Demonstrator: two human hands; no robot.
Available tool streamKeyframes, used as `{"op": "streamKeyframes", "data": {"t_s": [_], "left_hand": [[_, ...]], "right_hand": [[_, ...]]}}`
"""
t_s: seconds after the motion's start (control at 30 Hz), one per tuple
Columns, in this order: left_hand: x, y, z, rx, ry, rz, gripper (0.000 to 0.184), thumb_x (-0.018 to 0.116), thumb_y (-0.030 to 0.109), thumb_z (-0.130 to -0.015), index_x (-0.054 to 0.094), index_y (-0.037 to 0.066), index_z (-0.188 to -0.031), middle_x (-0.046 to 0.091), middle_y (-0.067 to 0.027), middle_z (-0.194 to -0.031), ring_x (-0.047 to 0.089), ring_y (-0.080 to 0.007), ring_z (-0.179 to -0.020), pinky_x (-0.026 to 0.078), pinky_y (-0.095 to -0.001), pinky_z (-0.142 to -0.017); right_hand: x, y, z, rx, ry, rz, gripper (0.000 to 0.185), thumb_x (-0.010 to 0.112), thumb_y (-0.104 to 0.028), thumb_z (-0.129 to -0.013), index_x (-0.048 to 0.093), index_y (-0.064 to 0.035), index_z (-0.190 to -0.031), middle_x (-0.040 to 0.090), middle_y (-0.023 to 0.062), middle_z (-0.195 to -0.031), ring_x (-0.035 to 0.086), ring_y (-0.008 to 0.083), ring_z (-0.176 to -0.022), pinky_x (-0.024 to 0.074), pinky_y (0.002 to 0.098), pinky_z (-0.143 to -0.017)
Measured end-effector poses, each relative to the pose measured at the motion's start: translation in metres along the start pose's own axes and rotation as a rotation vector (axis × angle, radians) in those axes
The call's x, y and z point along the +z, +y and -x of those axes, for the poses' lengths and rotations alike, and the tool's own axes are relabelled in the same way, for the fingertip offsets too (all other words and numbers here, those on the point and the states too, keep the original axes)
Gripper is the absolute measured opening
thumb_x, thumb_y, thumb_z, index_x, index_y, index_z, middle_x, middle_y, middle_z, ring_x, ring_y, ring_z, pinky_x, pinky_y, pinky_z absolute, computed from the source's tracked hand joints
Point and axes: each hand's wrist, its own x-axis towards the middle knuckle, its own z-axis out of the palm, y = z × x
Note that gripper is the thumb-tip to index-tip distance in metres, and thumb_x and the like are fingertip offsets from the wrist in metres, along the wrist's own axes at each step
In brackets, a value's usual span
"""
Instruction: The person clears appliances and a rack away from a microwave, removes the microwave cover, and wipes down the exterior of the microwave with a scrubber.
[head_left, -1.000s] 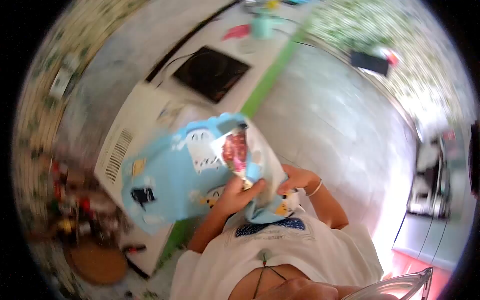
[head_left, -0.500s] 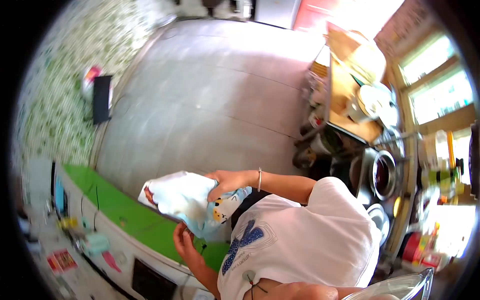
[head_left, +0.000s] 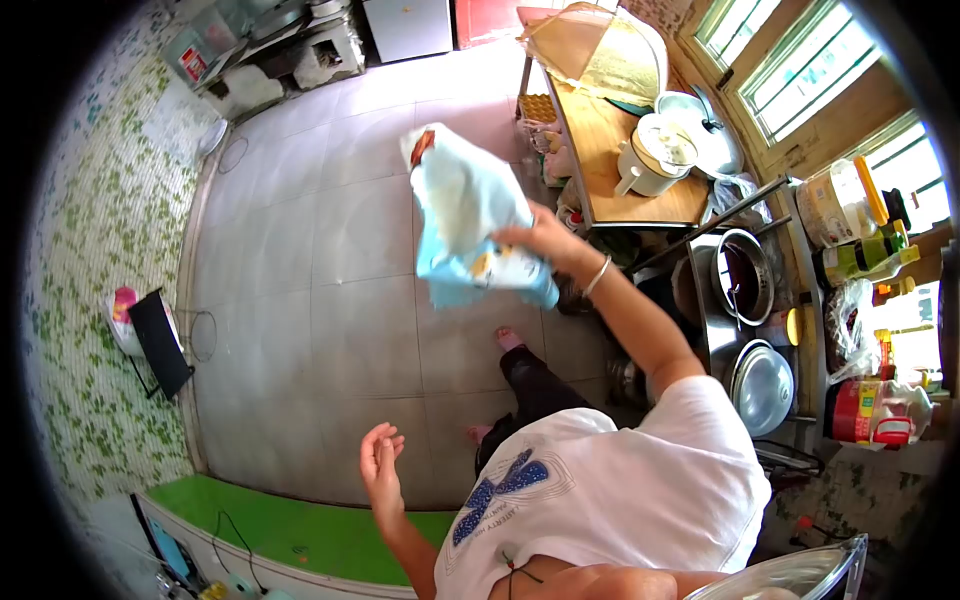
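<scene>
My right hand (head_left: pixel 545 243), with a bracelet at the wrist, grips a folded light blue cloth (head_left: pixel 465 195). It has a white inner side, a reddish-brown patch at its far corner and a yellow cartoon print near my fingers. The cloth is held out over the grey tiled floor, and whether it is a garment or a plain cloth I cannot tell. My left hand (head_left: pixel 381 465) is raised with loosely bent fingers and holds nothing. It is apart from the cloth, above the near edge of the green surface.
A green-topped counter (head_left: pixel 230 510) runs along the lower left. To the right stand a wooden table (head_left: pixel 585 140) with a white pot (head_left: pixel 655 160), and a rack with a steel pot (head_left: pixel 742 275) and stacked lids (head_left: pixel 762 388). A black panel (head_left: pixel 160 343) leans by the left wall.
My right hand has carried the cloth forward and right, from the green counter to over the floor. My left hand has come away from the cloth. The view has turned toward the right.
</scene>
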Motion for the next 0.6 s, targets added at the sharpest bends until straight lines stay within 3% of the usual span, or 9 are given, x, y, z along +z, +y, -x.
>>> {"op": "streamKeyframes", "data": {"t_s": [0.17,0.3,0.33,0.4,0.43,0.5,0.53,0.57,0.6], "left_hand": [[0.040,0.006,-0.064,-0.024,-0.065,-0.057,0.024,0.048,0.015,-0.092,0.053,0.003,-0.112,0.056,-0.0081,-0.105,0.056,-0.0158,-0.091,0.045,-0.0296,-0.083],[0.070,0.014,-0.100,-0.089,-0.016,-0.039,0.025,0.047,0.014,-0.093,0.051,0.003,-0.114,0.056,-0.0080,-0.104,0.056,-0.0158,-0.090,0.045,-0.0296,-0.082],[0.075,0.016,-0.104,-0.111,-0.015,-0.046,0.026,0.047,0.015,-0.093,0.051,0.003,-0.115,0.056,-0.0082,-0.104,0.056,-0.0157,-0.090,0.046,-0.0296,-0.081],[0.077,0.019,-0.112,-0.141,0.001,-0.058,0.027,0.047,0.016,-0.093,0.050,0.003,-0.116,0.056,-0.0084,-0.104,0.056,-0.0156,-0.090,0.046,-0.0295,-0.081],[0.077,0.018,-0.115,-0.147,0.014,-0.051,0.027,0.047,0.016,-0.093,0.049,0.003,-0.117,0.056,-0.0086,-0.104,0.056,-0.0156,-0.089,0.046,-0.0296,-0.080],[0.076,0.015,-0.119,-0.162,0.033,-0.039,0.028,0.047,0.016,-0.093,0.049,0.003,-0.118,0.056,-0.0088,-0.105,0.056,-0.0155,-0.089,0.046,-0.0297,-0.080],[0.074,0.012,-0.121,-0.184,0.052,-0.024,0.028,0.047,0.016,-0.093,0.049,0.003,-0.118,0.056,-0.0090,-0.105,0.056,-0.0158,-0.089,0.046,-0.0297,-0.080],[0.072,0.010,-0.123,-0.203,0.072,-0.010,0.029,0.047,0.016,-0.093,0.048,0.003,-0.119,0.056,-0.0092,-0.106,0.056,-0.0161,-0.089,0.046,-0.0297,-0.081],[0.069,0.009,-0.123,-0.205,0.084,-0.009,0.029,0.047,0.016,-0.093,0.048,0.003,-0.119,0.056,-0.0092,-0.106,0.056,-0.0161,-0.089,0.046,-0.0297,-0.081]], "right_hand": [[-0.141,-0.066,-0.113,-0.140,0.477,0.075,0.033,0.069,-0.017,-0.074,0.059,-0.0002,-0.100,0.063,0.0079,-0.083,0.061,0.0159,-0.065,0.0512,0.0284,-0.057],[-0.297,-0.128,-0.185,-0.273,0.865,0.266,0.039,0.073,-0.033,-0.067,0.062,-0.0013,-0.088,0.060,0.0071,-0.077,0.057,0.0173,-0.063,0.0481,0.0305,-0.058],[-0.327,-0.139,-0.186,-0.466,0.822,0.394,0.064,0.076,-0.039,-0.064,0.055,0.0015,-0.110,0.063,0.0135,-0.092,0.060,0.0194,-0.080,0.0484,0.0314,-0.073],[-0.368,-0.140,-0.213,-0.144,1.444,1.007,0.102,0.067,-0.064,-0.063,0.035,0.0093,-0.126,0.054,0.0292,-0.111,0.059,0.0355,-0.098,0.0479,0.0371,-0.080],[-0.370,-0.138,-0.212,-0.041,1.408,1.025,0.109,0.065,-0.067,-0.062,0.030,0.0152,-0.124,0.047,0.0370,-0.114,0.053,0.0422,-0.104,0.0455,0.0428,-0.085],[-0.363,-0.126,-0.230,-0.069,1.154,1.169,0.103,0.064,-0.065,-0.064,0.034,0.0157,-0.121,0.048,0.0360,-0.111,0.052,0.0423,-0.104,0.0449,0.0467,-0.083],[-0.380,-0.092,-0.262,-0.306,0.950,1.244,0.085,0.063,-0.060,-0.070,0.044,0.0088,-0.115,0.052,0.0331,-0.106,0.053,0.0418,-0.100,0.0460,0.0473,-0.079],[-0.350,-0.060,-0.279,-0.563,0.936,1.497,0.064,0.064,-0.051,-0.074,0.052,0.0021,-0.107,0.057,0.0274,-0.096,0.056,0.0401,-0.091,0.0477,0.0445,-0.074],[-0.295,-0.046,-0.279,-0.553,0.718,1.344,0.052,0.064,-0.043,-0.076,0.055,0.0014,-0.101,0.058,0.0251,-0.093,0.056,0.0375,-0.090,0.0474,0.0440,-0.074]]}}
